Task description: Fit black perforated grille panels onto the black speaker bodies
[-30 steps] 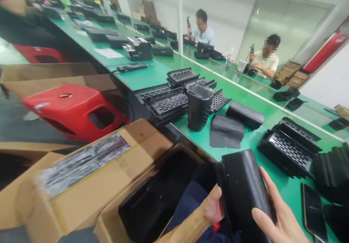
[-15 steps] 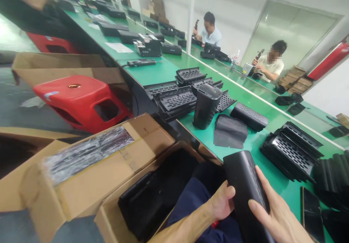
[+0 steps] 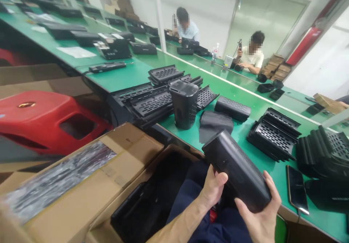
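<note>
A long black plastic housing (image 3: pixel 237 170) with rounded edges is tilted in front of me, above my lap. My left hand (image 3: pixel 214 185) grips its near side by the upper end, thumb against the wall. Around the lower right end my right hand (image 3: pixel 261 210) is wrapped, thumb on one side and fingers on the other. Just beyond the housing, a black cloth-like sheet (image 3: pixel 214 125) lies on the green table. A similar black housing (image 3: pixel 184 105) stands upright to its left, and a perforated black cover (image 3: pixel 232 108) lies behind the sheet.
Stacks of perforated black panels (image 3: pixel 275 134) rest on the green table (image 3: pixel 117 79). A phone (image 3: pixel 297 188) with a cable lies at right. Open cardboard boxes (image 3: pixel 131 145) and a red stool (image 3: pixel 51 119) are at left. Two people sit across the table.
The housing has tipped over, its upper end moving left and its lower end swinging right. My right hand has shifted to that lower end. The view has turned to the right.
</note>
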`<action>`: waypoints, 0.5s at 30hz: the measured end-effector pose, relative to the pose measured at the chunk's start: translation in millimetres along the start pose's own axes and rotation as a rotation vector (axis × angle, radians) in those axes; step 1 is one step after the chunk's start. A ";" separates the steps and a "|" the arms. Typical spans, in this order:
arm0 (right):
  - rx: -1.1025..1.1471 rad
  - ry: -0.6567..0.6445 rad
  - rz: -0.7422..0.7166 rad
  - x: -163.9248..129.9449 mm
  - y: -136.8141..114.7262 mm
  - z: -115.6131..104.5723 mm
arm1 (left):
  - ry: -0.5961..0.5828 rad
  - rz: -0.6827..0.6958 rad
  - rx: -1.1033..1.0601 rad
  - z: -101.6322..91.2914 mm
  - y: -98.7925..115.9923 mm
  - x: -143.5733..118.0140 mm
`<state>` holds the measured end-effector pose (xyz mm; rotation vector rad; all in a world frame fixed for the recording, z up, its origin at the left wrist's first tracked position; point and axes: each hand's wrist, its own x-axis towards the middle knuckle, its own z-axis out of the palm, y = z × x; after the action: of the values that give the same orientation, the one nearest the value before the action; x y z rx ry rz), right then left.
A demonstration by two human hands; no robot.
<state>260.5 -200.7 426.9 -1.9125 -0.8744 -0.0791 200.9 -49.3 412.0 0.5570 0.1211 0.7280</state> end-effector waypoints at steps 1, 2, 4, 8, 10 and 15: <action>0.009 0.045 -0.046 2.0 2.0 0.9 | -0.019 0.005 0.030 -2.7 3.2 2.7; 0.027 0.062 -0.070 5.2 4.0 -1.5 | -0.035 0.017 0.068 -7.5 9.4 6.6; 0.061 0.054 -0.065 11.4 8.2 -13.7 | -0.069 0.080 0.206 -21.4 30.5 18.2; 0.072 -0.034 -0.041 17.3 15.5 -40.3 | -0.364 0.066 0.699 -43.3 80.2 42.7; 0.077 -0.084 -0.038 20.2 17.1 -46.9 | -0.465 0.010 0.787 -43.7 91.8 47.0; 0.034 -0.198 0.013 32.4 16.4 -58.8 | -0.276 0.085 0.631 -34.0 76.0 29.1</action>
<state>312.3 -234.8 457.5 -1.9165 -0.9881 0.1345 167.2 31.2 425.3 1.2650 0.0682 0.6835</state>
